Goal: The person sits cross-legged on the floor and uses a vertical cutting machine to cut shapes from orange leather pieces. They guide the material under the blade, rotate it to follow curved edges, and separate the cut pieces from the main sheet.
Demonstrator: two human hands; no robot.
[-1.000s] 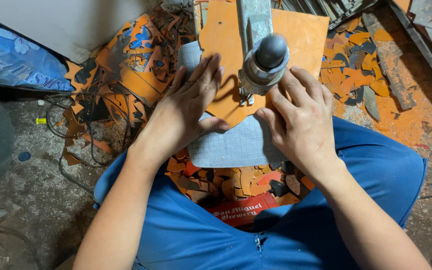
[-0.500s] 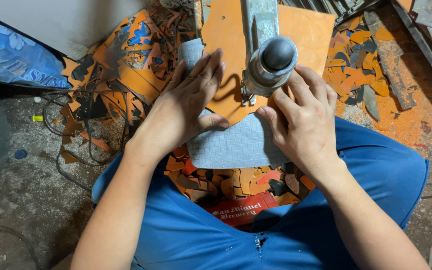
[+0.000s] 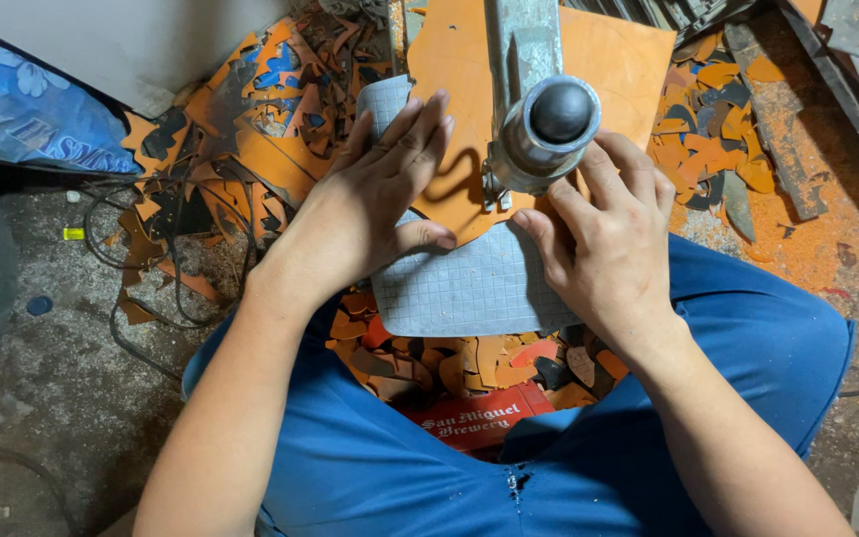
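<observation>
While both hands lie flat on the work, an orange sheet [image 3: 599,70] is spread over a grey gridded mat [image 3: 469,288] in front of the seated person. The left hand [image 3: 370,214] rests palm down on the left part of the sheet, fingers spread and stretched toward the far side, thumb pointing right along the sheet's near edge; it grips nothing, only presses. The right hand [image 3: 613,244] lies open too, just right of centre, its fingers laid on the sheet and its thumb at the near edge where orange meets grey. Between the two hands, and above them in the view, stands a metal machine head [image 3: 544,129] with a round dark knob on top, its arm running off to the far side; the right hand's fingers lie close beside it. A curved cut edge shows in the sheet just left of the machine.

Orange and dark offcuts [image 3: 241,129] are heaped to the far left and also lie near, under the mat, atop a red crate [image 3: 469,423] between blue-trousered knees [image 3: 768,338]. Black cables [image 3: 151,268] trail over the grey floor at left.
</observation>
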